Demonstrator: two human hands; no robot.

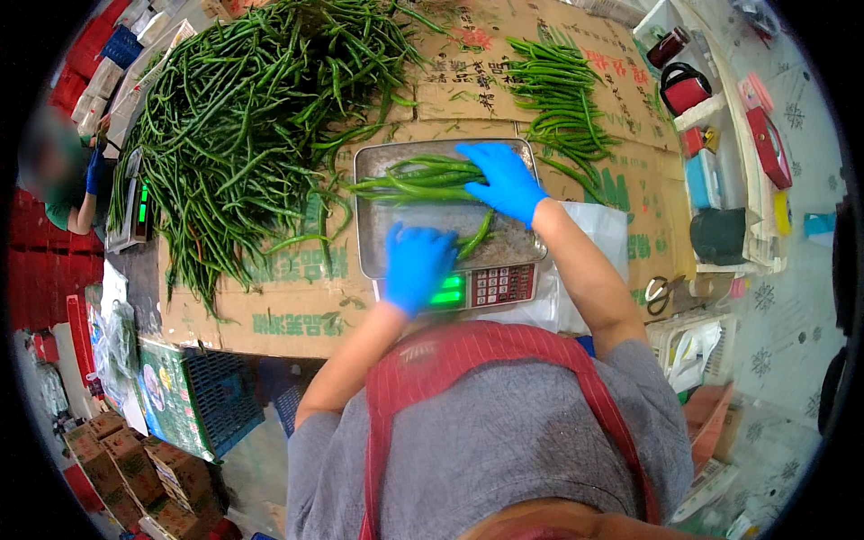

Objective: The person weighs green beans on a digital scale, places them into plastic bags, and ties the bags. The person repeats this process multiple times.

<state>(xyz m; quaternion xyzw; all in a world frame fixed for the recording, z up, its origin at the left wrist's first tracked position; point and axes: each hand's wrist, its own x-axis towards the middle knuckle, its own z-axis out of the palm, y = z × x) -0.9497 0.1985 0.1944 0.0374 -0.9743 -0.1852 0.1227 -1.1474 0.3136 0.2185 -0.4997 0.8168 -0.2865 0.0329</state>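
Observation:
A shallow metal weighing tray (pixel 432 246) sits on a digital scale (pixel 503 285) with a lit green display and a keypad. Across the tray lies a bundle of long green chili peppers (pixel 425 179). My right hand (pixel 506 181), in a blue glove, has its fingers and thumb around the bundle's right end. My left hand (pixel 420 266), gloved too and blurred by motion, is over the tray's front edge. Close to its fingertips is a single curved chili pepper (pixel 478 236); whether the hand grips it is hidden.
A large heap of green chilies (pixel 256 128) covers the left of the cardboard-topped table (pixel 297 317). Lined-up chilies (pixel 560 94) lie at the back right. Plastic bags (pixel 601 236), scissors (pixel 661 295) and a foam box (pixel 725 145) are at right. Another person (pixel 61 169) stands far left near a second scale (pixel 138 206).

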